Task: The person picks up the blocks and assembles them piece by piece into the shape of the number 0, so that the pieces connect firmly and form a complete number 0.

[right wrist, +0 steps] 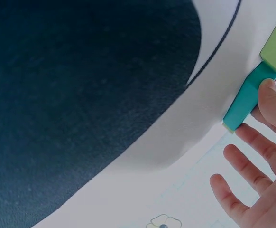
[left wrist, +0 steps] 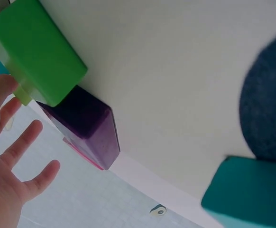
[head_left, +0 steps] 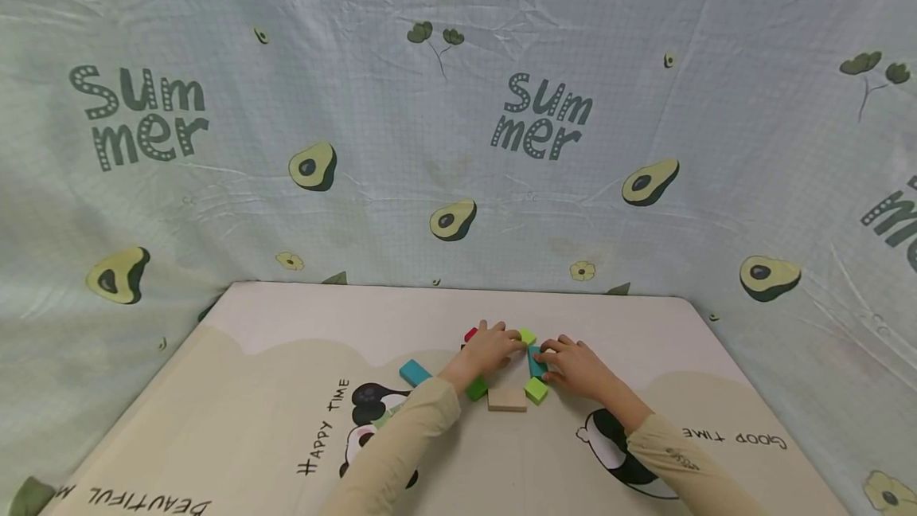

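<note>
Several coloured blocks stand in a ring around a flat wooden block [head_left: 507, 400] on the table. My left hand [head_left: 493, 347] reaches over the ring's left side, fingers extended near a lime block [head_left: 528, 336] at the back. In the left wrist view a green block [left wrist: 38, 52] and a dark purple block [left wrist: 100, 137] stand beside that hand. My right hand [head_left: 579, 369] touches a blue block [head_left: 535, 361] on the ring's right side; its thumb rests against the block in the right wrist view. Another lime block [head_left: 536, 390] adjoins the blue block's near end.
A second blue block [head_left: 415, 373] lies apart, left of the ring. A red block [head_left: 470, 334] shows partly behind my left hand. The table cover [head_left: 258, 404] bears panda drawings and lettering. An avocado-print curtain [head_left: 387, 142] hangs behind the table's far edge.
</note>
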Motion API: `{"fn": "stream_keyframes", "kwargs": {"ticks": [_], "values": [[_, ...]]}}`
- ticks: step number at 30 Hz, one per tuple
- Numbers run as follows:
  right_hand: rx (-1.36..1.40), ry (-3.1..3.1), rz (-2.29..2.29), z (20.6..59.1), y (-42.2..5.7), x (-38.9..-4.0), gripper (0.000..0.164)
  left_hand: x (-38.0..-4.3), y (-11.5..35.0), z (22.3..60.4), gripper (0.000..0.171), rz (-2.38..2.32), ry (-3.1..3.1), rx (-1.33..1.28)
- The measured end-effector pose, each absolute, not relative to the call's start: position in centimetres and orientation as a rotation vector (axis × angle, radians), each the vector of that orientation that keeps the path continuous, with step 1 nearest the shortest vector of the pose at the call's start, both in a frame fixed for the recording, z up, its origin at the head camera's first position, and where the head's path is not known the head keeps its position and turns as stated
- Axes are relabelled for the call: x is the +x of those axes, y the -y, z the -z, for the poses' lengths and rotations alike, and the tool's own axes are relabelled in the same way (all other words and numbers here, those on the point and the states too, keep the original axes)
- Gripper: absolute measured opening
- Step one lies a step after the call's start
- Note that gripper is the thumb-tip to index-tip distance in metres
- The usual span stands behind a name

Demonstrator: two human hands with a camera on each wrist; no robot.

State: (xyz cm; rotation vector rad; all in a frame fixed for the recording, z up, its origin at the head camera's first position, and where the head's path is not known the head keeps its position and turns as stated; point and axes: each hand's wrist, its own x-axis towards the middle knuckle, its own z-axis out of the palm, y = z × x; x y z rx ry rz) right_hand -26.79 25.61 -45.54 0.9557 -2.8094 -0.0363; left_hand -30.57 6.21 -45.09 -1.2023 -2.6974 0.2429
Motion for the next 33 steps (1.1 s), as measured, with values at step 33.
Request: {"fn": "stream_keyframes", "kwargs": {"ticks": [33], "values": [[0.956, 2.817, 0.008, 45.7, -25.6, -26.9, 0.034, -29.9, -4.2, 43.8, 0.033, -0.282, 2.609, -1.217]]}}
